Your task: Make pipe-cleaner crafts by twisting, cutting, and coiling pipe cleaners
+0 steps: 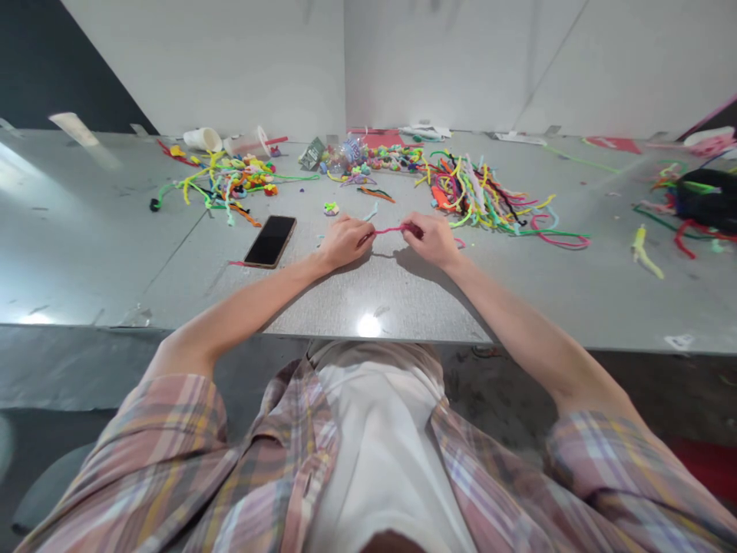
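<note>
The left grip (346,240) and the right grip (431,236) are both pinched closed on a pinkish-red cord (389,230), which runs nearly straight across the gap between them, its shadow falling on the grey surface (368,288); a small green-and-white piece (331,208) lies just beyond the left grip, and a dark-screened phone (272,241) rests flat to the left of it; past the right grip spreads a heap of multicoloured strands (475,192), while a looser tangle (245,175) sits back on the left, near a white cup (203,139) on its side; far right, a yellowish strand (645,252) lies near a black bundle (707,201)
</note>
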`<state>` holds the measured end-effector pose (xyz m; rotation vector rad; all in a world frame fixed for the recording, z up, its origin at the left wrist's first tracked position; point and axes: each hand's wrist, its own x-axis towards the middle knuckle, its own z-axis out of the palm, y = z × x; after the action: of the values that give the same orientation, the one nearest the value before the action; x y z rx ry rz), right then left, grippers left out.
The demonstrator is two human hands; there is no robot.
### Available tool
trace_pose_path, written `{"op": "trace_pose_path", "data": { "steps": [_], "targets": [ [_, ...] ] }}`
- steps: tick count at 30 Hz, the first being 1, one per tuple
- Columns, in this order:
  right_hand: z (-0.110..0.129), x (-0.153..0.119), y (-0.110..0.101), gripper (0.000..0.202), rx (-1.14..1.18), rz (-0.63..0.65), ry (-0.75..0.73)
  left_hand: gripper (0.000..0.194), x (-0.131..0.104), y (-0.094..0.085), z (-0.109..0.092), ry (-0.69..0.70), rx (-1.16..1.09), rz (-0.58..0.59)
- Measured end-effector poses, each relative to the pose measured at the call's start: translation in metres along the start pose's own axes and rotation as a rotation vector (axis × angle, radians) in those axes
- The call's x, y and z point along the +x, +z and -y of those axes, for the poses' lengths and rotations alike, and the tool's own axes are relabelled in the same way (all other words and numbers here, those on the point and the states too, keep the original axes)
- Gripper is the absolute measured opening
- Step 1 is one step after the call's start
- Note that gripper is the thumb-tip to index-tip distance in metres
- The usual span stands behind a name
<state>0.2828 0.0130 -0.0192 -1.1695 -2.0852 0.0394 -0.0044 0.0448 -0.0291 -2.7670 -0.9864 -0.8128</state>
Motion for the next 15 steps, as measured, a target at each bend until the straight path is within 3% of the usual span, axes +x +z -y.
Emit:
{"op": "trace_pose_path", "data": {
  "steps": [4,11,15],
  "targets": [
    [0.001,0.0,0.001,0.018,0.005,0.025,0.009,0.035,0.0,0.004,0.003,-0.021,-0.013,-0.039],
    [0.002,0.002,-0.001,0.035,0.066,-0.031,-0.013,0.034,0.003,0.005,0.019,-0.303,-0.186,-0.185],
    [0.012,0.005,-0.005,0.048,0.107,-0.174,-0.048,0.026,0.003,-0.001,0.01,-0.233,-0.194,-0.167]
  ]
}}
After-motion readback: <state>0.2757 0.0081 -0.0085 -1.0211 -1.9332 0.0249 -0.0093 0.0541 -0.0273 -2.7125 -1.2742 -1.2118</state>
